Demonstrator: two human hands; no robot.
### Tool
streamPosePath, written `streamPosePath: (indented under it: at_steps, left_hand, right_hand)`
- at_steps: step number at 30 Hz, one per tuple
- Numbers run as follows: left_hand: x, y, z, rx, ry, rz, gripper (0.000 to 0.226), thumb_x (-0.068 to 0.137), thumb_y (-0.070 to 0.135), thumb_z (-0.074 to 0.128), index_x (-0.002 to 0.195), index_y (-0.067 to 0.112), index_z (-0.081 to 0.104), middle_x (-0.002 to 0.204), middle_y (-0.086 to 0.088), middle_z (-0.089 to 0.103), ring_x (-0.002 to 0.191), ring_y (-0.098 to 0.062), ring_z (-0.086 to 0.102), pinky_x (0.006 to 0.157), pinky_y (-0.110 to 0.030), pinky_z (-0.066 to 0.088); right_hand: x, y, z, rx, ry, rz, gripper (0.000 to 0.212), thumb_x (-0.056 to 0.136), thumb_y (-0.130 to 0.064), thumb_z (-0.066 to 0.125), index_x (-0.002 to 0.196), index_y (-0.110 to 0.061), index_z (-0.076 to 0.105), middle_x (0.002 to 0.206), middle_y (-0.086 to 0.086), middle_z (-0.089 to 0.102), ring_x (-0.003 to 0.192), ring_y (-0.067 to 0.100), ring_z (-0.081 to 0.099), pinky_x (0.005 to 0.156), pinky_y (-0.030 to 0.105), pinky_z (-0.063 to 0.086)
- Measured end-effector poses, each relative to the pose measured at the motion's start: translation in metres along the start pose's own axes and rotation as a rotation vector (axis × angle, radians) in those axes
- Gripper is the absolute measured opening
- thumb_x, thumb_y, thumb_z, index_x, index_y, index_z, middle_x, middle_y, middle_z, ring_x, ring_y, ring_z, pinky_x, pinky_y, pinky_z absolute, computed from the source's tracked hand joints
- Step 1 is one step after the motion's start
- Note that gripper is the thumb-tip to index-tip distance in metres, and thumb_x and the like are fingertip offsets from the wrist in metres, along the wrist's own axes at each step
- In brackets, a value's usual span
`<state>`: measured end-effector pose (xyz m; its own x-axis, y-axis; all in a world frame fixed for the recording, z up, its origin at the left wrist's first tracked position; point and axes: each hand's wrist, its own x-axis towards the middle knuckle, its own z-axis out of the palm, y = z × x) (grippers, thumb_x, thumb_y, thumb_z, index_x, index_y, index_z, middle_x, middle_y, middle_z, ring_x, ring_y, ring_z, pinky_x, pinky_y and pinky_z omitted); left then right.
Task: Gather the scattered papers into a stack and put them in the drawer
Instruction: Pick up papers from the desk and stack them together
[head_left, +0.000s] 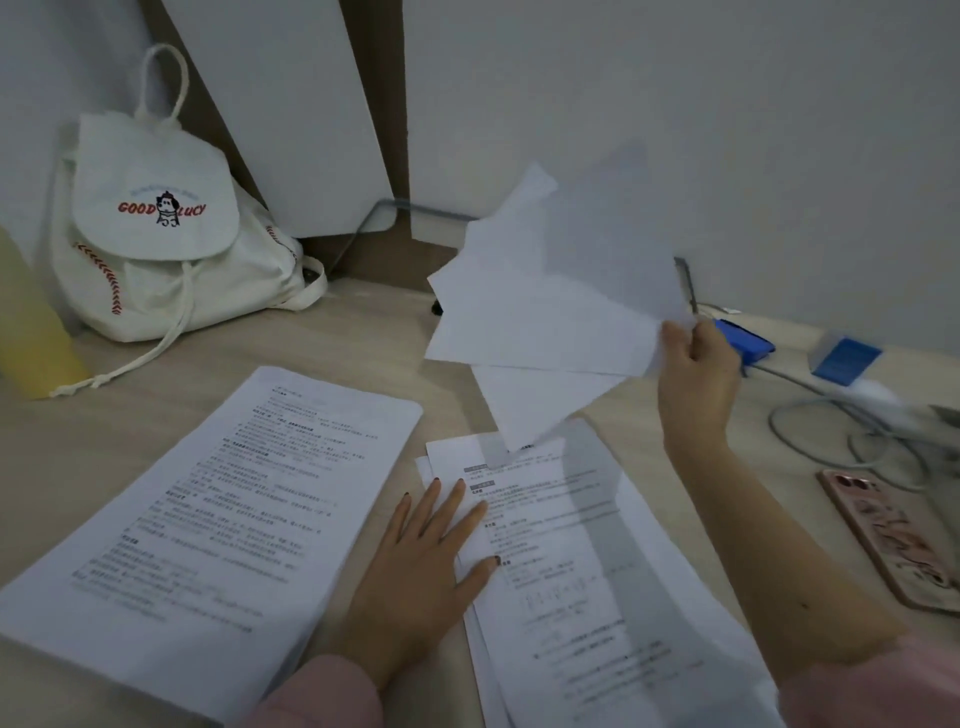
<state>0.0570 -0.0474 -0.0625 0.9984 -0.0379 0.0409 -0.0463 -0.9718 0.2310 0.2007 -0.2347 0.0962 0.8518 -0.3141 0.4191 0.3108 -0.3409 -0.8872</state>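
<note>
White sheets (550, 291), several of them fanned apart, hang in the air above the pale wooden desk (337, 343). My right hand (696, 374) holds them, pinching their right-hand corner between thumb and curled fingers, with the forearm raised off the surface. My left hand (426, 561) lies flat with fingers straight and spread. The fingertips press on the left edge of a loose pile (571, 597) of printed pages lying on the desk. That pile sits directly below the raised sheets, between my two arms, its pages slightly askew. A thicker stack (223, 519) of printed pages lies on the desk to the left of my left hand, just beside the wrist, and neither hand touches it. A white canvas backpack (166, 228) stands at the rear left against the wall. A phone (893, 540) in a pink case lies to the right of my right forearm, near grey cables (810, 441).
</note>
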Motion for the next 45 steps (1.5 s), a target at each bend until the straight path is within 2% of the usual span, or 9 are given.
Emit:
streamPosePath:
  at_steps: [4, 9, 14, 17, 23, 29, 35, 40, 45]
  left_hand:
    - [-0.004, 0.01, -0.018, -0.321, 0.143, -0.07, 0.075, 0.082, 0.069, 0.013, 0.146, 0.03, 0.016, 0.152, 0.017, -0.002, 0.142, -0.005, -0.013, 0.11, -0.014, -0.013]
    - [-0.02, 0.035, -0.073, -1.539, 0.255, -0.359, 0.044, 0.089, 0.054, 0.041, 0.122, 0.031, 0.059, 0.133, 0.009, 0.057, 0.119, -0.007, 0.054, 0.101, -0.028, 0.036]
    - [-0.042, 0.022, -0.095, -2.282, 0.1, -0.308, 0.083, 0.067, 0.078, 0.047, 0.116, 0.014, 0.067, 0.124, -0.009, 0.064, 0.119, -0.031, 0.057, 0.107, -0.051, 0.036]
    - [-0.049, 0.02, -0.075, -2.043, 0.014, -0.415, 0.064, 0.079, 0.064, 0.053, 0.126, 0.021, 0.058, 0.123, -0.008, 0.065, 0.112, -0.027, 0.062, 0.099, -0.047, 0.044]
    - [-0.064, 0.034, -0.052, -1.484, -0.022, -0.49, 0.032, 0.092, 0.008, 0.054, 0.116, 0.029, 0.056, 0.112, 0.002, 0.067, 0.1, -0.017, 0.065, 0.075, -0.028, 0.056]
    - [-0.073, 0.035, -0.065, -1.422, 0.078, -0.379, 0.034, 0.092, 0.006, 0.053, 0.116, 0.028, 0.06, 0.11, 0.008, 0.071, 0.103, -0.013, 0.065, 0.084, -0.029, 0.053]
    - [-0.086, 0.033, -0.091, -1.421, 0.121, -0.294, 0.031, 0.088, 0.017, 0.058, 0.115, 0.031, 0.063, 0.107, 0.01, 0.072, 0.098, -0.01, 0.068, 0.079, -0.028, 0.052]
    - [-0.089, 0.026, -0.099, -1.495, 0.238, -0.346, 0.021, 0.086, 0.021, 0.06, 0.102, 0.028, 0.071, 0.103, 0.004, 0.074, 0.095, -0.016, 0.07, 0.085, -0.036, 0.05]
    - [-0.09, 0.012, -0.09, -1.444, 0.32, -0.46, 0.023, 0.091, 0.02, 0.055, 0.111, 0.026, 0.066, 0.099, 0.0, 0.075, 0.091, -0.02, 0.071, 0.084, -0.043, 0.054]
  right_hand:
    - [-0.015, -0.015, -0.06, -0.003, 0.021, -0.195, 0.019, 0.096, -0.017, 0.046, 0.081, -0.016, 0.059, 0.067, -0.006, 0.05, 0.056, -0.007, 0.042, 0.055, 0.009, 0.033]
    - [-0.068, -0.025, -0.108, -0.091, -0.24, -0.493, 0.024, 0.092, -0.026, 0.048, 0.108, -0.034, 0.062, 0.091, -0.05, 0.055, 0.089, -0.026, 0.05, 0.078, -0.002, 0.038]
    - [-0.104, 0.019, -0.129, -0.235, -0.851, -0.421, 0.038, 0.08, -0.071, 0.037, 0.106, -0.056, 0.06, 0.136, -0.038, 0.04, 0.134, -0.012, 0.027, 0.107, 0.004, 0.021]
    - [-0.118, 0.048, -0.139, -0.371, -1.023, -0.252, 0.035, 0.073, -0.078, 0.039, 0.097, -0.064, 0.06, 0.142, -0.037, 0.022, 0.137, -0.014, 0.01, 0.109, 0.011, 0.016]
    - [-0.124, 0.066, -0.152, -0.39, -1.34, 0.027, 0.064, 0.082, 0.001, 0.043, 0.109, -0.055, 0.055, 0.14, -0.026, 0.037, 0.13, -0.015, 0.029, 0.097, -0.003, 0.022]
    - [-0.103, 0.045, -0.138, -0.298, -0.841, 0.116, 0.037, 0.091, -0.01, 0.055, 0.118, -0.035, 0.051, 0.125, -0.014, 0.053, 0.124, 0.01, 0.046, 0.104, 0.025, 0.034]
    - [-0.084, 0.023, -0.098, -0.314, -0.834, 0.308, 0.077, 0.084, -0.035, 0.063, 0.147, -0.021, 0.02, 0.144, -0.004, 0.037, 0.129, 0.015, 0.04, 0.102, 0.031, 0.035]
    - [-0.072, 0.026, -0.093, -0.355, -0.68, 0.122, 0.02, 0.089, -0.025, 0.058, 0.073, -0.013, 0.056, 0.068, 0.001, 0.056, 0.067, 0.021, 0.052, 0.054, 0.024, 0.036]
    - [-0.06, 0.029, -0.13, -0.123, -0.359, 0.233, 0.021, 0.094, -0.019, 0.048, 0.08, -0.015, 0.063, 0.086, 0.017, 0.066, 0.07, 0.026, 0.058, 0.066, 0.033, 0.043]
